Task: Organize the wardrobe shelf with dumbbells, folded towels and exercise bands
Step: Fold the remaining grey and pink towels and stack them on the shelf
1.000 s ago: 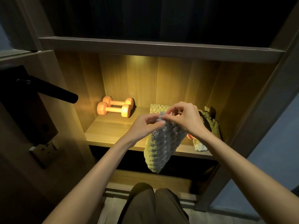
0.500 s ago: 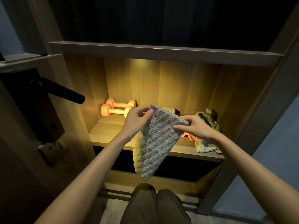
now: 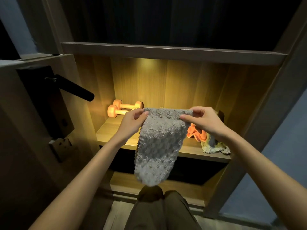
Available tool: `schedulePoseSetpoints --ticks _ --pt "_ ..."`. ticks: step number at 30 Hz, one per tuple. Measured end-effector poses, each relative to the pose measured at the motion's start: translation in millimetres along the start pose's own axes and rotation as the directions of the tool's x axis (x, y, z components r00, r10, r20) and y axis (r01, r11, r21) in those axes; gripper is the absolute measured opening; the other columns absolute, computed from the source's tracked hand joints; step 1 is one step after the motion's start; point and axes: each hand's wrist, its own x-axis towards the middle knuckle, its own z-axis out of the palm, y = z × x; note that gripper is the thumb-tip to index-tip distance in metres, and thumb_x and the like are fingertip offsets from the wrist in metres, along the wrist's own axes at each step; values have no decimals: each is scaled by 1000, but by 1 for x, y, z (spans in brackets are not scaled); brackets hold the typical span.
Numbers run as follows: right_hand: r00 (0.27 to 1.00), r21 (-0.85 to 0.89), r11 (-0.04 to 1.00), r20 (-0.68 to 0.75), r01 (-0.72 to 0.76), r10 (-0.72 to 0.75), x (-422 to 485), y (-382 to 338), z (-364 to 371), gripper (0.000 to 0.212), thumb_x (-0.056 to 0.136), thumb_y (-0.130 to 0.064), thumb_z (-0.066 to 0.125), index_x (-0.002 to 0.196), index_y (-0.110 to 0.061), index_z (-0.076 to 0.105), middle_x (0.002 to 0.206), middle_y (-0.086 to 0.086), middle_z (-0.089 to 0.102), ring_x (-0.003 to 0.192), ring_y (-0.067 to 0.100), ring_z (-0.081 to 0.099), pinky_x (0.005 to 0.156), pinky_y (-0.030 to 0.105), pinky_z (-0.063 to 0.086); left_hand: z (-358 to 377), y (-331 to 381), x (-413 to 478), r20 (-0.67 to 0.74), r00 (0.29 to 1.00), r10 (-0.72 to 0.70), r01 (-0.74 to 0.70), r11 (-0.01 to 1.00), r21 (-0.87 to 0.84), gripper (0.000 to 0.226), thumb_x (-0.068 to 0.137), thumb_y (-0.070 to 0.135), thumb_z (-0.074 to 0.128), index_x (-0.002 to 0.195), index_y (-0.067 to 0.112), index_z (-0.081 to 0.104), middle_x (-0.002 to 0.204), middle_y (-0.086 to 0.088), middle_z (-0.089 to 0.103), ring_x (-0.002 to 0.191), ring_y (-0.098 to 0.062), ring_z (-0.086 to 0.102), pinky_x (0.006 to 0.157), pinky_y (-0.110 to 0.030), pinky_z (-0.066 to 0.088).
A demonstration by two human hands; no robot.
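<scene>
Arms reach forward; left hand (image 3: 132, 121) and right hand (image 3: 203, 120) pinch grey towel (image 3: 157, 146) corners.

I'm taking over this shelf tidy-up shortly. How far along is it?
Done: two orange dumbbells lie side by side at the back left of the shelf. In hand: the left hand and right hand pinch the top corners of a grey towel, hanging unfolded. Left: folding it, plus the crumpled orange fabric and yellowish towel at the right. I cannot tell whether the orange piece is a band.

No legible text, label or number anywhere
</scene>
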Motion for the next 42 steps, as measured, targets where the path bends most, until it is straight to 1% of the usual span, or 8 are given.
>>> schedulePoseSetpoints --ticks 8,14,22,26,29,33,37,42 --pt "988 -81 986 -46 -149 145 27 34 18 27 83 -40 69 79 -13 70 54 2 63 36 7 39 35 16 27 6 -34 33 -5 987 -160 157 962 223 31 94 35 56 82 9 67 70 3 56 68 -9 44 62 -28 32" --pt "954 38 956 -69 -291 293 81 83 34 14 87 -25 70 82 -13 65 72 2 74 46 15 60 36 15 40 23 -63 78 24 923 -384 385 922 -51 22 95 32 57 102 11 56 70 -1 68 43 -9 54 40 -16 39" --pt "904 113 916 -157 -384 398 156 151 65 14 86 -12 69 98 -6 63 97 20 70 95 34 67 81 39 54 43 -122 143 -20 890 -455 447 882 -150 23 99 23 50 108 2 54 85 -9 71 55 -13 64 53 -23 51" --pt "908 122 907 -71 -402 412 176 166 87 38 84 -5 70 118 5 56 103 21 63 96 29 63 64 15 46 36 -156 163 -53 841 -539 530 839 -124 21 101 19 45 109 3 55 88 -10 72 62 -19 65 56 -24 51" --pt "926 -10 926 -15 -376 376 185 179 107 39 89 -7 66 125 4 55 96 14 62 82 22 59 66 26 47 26 -181 167 -68 805 -589 581 807 -103 25 100 20 46 111 0 58 87 -9 73 64 -18 68 62 -29 54" --pt "924 -7 927 76 -375 375 194 190 123 50 94 2 53 141 -6 40 135 15 53 112 17 55 76 17 46 23 -199 163 38 805 -592 589 791 -166 36 98 15 51 133 13 45 122 -12 63 101 -18 63 78 -21 51" --pt "928 -50 935 117 -351 354 177 196 125 69 94 -5 56 151 -23 21 136 -2 51 55 -2 51 53 14 41 24 -201 142 123 858 -498 508 859 -64 59 99 6 46 150 18 21 139 -5 49 130 -17 45 98 -22 37" --pt "939 -187 945 167 -269 300 139 183 114 37 95 -18 56 130 -31 50 135 -11 52 124 12 51 92 20 39 19 -192 101 25 922 -387 384 920 76 45 97 3 47 141 12 44 138 2 50 132 -12 44 95 -6 38"
